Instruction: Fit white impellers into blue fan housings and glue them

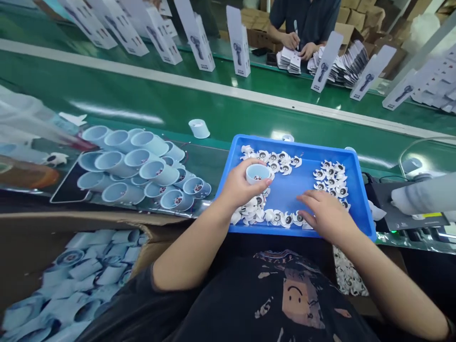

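My left hand [243, 183] is wrapped round a light blue cylindrical housing [257, 175], its open end facing up and small dark and reddish parts visible inside. Below it lies a blue tray [292, 230] with white fan impellers grouped along its left, front and right sides. Over the front right of the tray, my right hand [322, 211] has its fingers apart and nothing visible in them. Its thumb is close to a white fan impeller [298, 218] in the front row; whether they touch is hard to tell.
Stacked blue housings [123, 194] stand left of the tray, one lone housing [199, 128] behind. A cardboard box [151, 247] of housings sits lower left. White printed boxes [240, 54] line the green conveyor [142, 92]. Across it, a person [304, 19] holds a pen.
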Demonstrator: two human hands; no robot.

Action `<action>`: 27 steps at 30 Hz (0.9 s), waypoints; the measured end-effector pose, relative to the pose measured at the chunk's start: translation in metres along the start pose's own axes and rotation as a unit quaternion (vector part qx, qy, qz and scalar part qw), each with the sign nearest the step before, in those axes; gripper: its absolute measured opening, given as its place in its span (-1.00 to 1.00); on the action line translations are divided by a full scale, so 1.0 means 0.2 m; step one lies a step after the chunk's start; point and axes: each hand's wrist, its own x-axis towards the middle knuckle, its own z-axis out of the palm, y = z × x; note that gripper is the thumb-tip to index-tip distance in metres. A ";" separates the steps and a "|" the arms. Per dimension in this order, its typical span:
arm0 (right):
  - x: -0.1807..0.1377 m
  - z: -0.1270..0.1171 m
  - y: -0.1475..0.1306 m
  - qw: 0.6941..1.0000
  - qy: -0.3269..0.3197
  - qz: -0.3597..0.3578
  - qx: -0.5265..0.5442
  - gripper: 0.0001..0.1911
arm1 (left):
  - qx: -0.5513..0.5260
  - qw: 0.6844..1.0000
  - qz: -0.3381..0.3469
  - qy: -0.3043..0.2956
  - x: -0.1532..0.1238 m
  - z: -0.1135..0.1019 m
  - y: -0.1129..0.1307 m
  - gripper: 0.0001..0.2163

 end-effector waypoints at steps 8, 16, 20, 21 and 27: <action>0.22 0.07 0.05 0.970 -0.173 0.015 -0.173 -0.81 | 0.050 0.999 0.007 -0.004 -0.01 -0.02 0.03 -0.60; 0.26 0.08 0.00 0.951 -0.204 0.114 -0.203 -0.79 | 0.074 0.995 -0.021 -0.056 -0.03 0.01 0.05 -0.48; 0.32 0.11 0.01 0.942 -0.209 0.179 -0.191 -0.78 | 0.116 0.990 -0.023 -0.076 -0.07 0.02 0.06 -0.48; 0.32 0.11 0.01 0.943 -0.209 0.185 -0.181 -0.78 | 0.127 0.988 -0.018 -0.087 -0.07 0.01 0.07 -0.49; 0.27 0.12 -0.02 0.959 -0.154 0.219 -0.093 -0.80 | 0.135 0.976 0.042 -0.167 -0.08 -0.03 0.11 -0.55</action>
